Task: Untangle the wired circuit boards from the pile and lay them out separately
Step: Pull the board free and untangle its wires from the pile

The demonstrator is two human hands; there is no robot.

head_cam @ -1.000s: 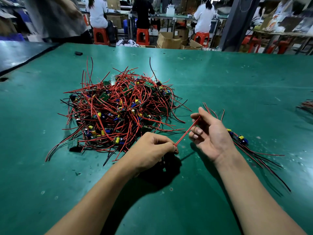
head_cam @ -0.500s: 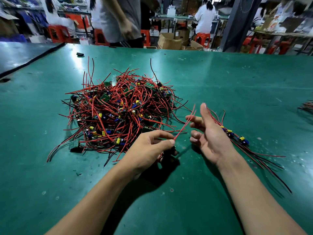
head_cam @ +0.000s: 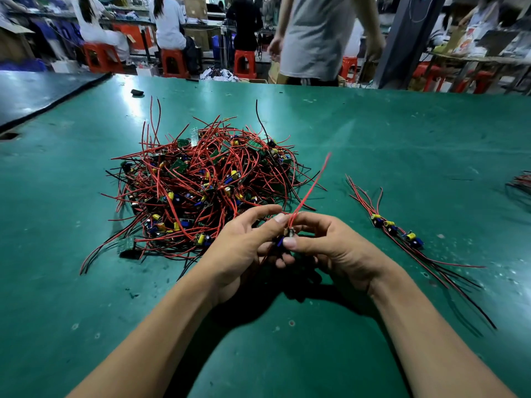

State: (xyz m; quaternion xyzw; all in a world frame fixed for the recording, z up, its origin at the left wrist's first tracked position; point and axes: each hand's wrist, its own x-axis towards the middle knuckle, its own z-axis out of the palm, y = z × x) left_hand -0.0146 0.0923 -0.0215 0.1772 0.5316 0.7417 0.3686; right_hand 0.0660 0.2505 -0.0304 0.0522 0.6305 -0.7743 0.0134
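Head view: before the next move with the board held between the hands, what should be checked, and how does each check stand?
1. Grip: ok. The left hand and right hand both pinch the small board.
2. Its red wires free of the pile: ok, they stick up loose.
3. Its other wires free: cannot tell, hidden under the hands.
4. Laid-out row apart from the pile: ok.
5. Bare table beside the row: ok.
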